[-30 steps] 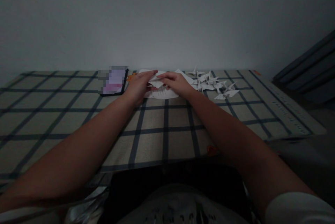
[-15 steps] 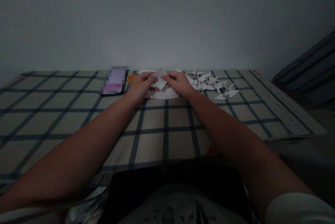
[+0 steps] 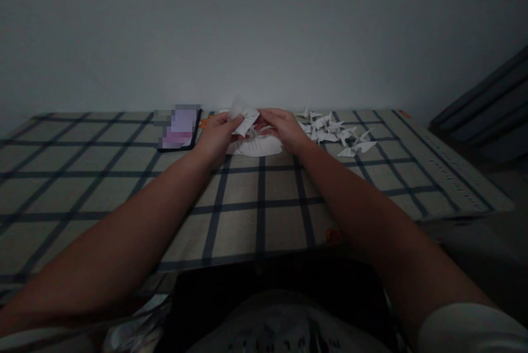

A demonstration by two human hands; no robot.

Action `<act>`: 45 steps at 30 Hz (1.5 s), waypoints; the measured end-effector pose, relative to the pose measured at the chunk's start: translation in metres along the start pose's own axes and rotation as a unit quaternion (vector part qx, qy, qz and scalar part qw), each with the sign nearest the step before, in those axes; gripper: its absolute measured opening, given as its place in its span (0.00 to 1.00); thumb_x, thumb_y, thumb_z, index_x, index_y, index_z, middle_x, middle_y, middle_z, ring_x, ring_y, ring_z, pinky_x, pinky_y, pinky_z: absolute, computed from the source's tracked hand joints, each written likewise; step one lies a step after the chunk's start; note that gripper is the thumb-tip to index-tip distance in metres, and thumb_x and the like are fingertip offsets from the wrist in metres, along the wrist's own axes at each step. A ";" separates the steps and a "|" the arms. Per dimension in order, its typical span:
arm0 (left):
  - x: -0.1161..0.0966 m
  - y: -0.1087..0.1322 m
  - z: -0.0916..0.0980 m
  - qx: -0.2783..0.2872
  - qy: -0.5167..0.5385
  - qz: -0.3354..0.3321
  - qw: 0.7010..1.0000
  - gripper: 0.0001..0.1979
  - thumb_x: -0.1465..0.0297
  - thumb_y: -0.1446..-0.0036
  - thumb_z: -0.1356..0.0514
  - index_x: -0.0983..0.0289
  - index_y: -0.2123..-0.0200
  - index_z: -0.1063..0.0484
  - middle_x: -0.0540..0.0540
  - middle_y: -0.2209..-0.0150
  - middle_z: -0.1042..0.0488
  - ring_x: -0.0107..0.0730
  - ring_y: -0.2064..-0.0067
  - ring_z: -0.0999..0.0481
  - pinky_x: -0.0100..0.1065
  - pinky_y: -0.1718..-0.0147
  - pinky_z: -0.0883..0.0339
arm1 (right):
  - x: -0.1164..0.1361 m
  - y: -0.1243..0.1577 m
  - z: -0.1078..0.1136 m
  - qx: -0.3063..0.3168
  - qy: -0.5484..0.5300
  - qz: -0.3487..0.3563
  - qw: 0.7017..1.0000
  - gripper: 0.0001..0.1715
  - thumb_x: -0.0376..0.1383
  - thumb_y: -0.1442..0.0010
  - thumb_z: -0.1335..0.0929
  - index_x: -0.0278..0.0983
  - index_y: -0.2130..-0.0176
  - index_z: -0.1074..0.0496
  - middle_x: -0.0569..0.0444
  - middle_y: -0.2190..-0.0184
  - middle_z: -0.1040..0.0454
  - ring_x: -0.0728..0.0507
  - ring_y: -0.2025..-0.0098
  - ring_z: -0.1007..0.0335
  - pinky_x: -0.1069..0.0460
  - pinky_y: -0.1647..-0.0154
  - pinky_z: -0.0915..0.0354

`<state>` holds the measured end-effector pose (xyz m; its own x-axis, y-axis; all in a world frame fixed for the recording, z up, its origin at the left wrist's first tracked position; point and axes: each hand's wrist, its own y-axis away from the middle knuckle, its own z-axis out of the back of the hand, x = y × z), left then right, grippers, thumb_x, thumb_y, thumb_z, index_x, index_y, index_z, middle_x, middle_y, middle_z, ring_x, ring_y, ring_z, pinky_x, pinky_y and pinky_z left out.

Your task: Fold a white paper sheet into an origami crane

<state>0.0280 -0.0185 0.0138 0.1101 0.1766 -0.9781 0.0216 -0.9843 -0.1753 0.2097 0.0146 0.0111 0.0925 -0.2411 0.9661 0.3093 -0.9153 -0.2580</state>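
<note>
A small folded white paper [image 3: 247, 120] is pinched between the thumb and fingers of my left hand [image 3: 219, 132]. Close on its right is my right hand [image 3: 284, 126], its fingers curved toward the paper; whether they touch it cannot be made out. Under both hands lies a larger white sheet [image 3: 259, 146] on the checked tablecloth. Several folded white paper cranes [image 3: 330, 130] are heaped to the right of my right hand.
A phone [image 3: 179, 128] with a lit, blurred screen lies left of my hands. Beside it is a small orange object [image 3: 205, 121]. The checked tablecloth [image 3: 239, 221] reaches back to a grey wall. Dark striped fabric [image 3: 487, 105] is at the far right.
The folded paper has shifted left and is tilted differently. My right hand's fingertips have drawn back from it a little, while my left hand keeps its pinch.
</note>
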 end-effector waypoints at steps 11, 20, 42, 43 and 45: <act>0.003 -0.003 0.000 0.009 0.001 -0.039 0.999 0.17 0.58 0.50 0.30 0.65 0.64 0.22 0.55 0.67 0.19 0.35 0.67 0.20 0.37 0.63 0.25 | -0.008 -0.002 0.003 0.050 -0.076 -0.019 0.996 0.22 0.48 0.46 0.22 0.39 0.55 0.20 0.52 0.58 0.18 0.47 0.57 0.24 0.54 0.61 0.28; 0.009 -0.008 0.007 0.008 -0.098 -0.102 0.990 0.18 0.54 0.45 0.33 0.64 0.64 0.21 0.53 0.69 0.21 0.32 0.70 0.24 0.31 0.69 0.31 | -0.002 0.001 0.000 0.042 -0.067 -0.025 0.997 0.20 0.46 0.45 0.22 0.38 0.57 0.21 0.51 0.57 0.19 0.47 0.58 0.25 0.53 0.59 0.27; 0.005 -0.001 0.002 0.015 -0.158 -0.086 0.983 0.19 0.54 0.45 0.34 0.65 0.67 0.18 0.55 0.72 0.21 0.35 0.69 0.25 0.33 0.68 0.31 | -0.007 -0.002 -0.004 0.002 0.002 0.006 1.000 0.13 0.40 0.46 0.23 0.37 0.68 0.26 0.57 0.69 0.23 0.49 0.66 0.28 0.53 0.59 0.28; 0.006 -0.001 0.002 0.015 -0.158 -0.087 0.984 0.19 0.53 0.45 0.34 0.65 0.66 0.18 0.55 0.71 0.21 0.36 0.68 0.24 0.34 0.67 0.30 | -0.007 -0.002 -0.004 0.000 0.006 0.006 1.000 0.12 0.40 0.45 0.23 0.36 0.69 0.26 0.57 0.70 0.23 0.49 0.67 0.28 0.53 0.59 0.29; 0.007 0.000 0.002 0.015 -0.155 -0.090 0.984 0.20 0.53 0.45 0.34 0.65 0.65 0.17 0.56 0.69 0.19 0.37 0.66 0.23 0.34 0.66 0.30 | -0.005 -0.001 -0.004 -0.005 0.014 0.007 1.000 0.11 0.39 0.44 0.24 0.36 0.69 0.25 0.57 0.71 0.23 0.50 0.67 0.29 0.53 0.60 0.30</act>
<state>0.0270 -0.0176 0.0072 -0.2011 0.3431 -0.9175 -0.0162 -0.9377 -0.3471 0.2050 0.0159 0.0064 0.0713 -0.2632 0.9621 0.2984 -0.9148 -0.2723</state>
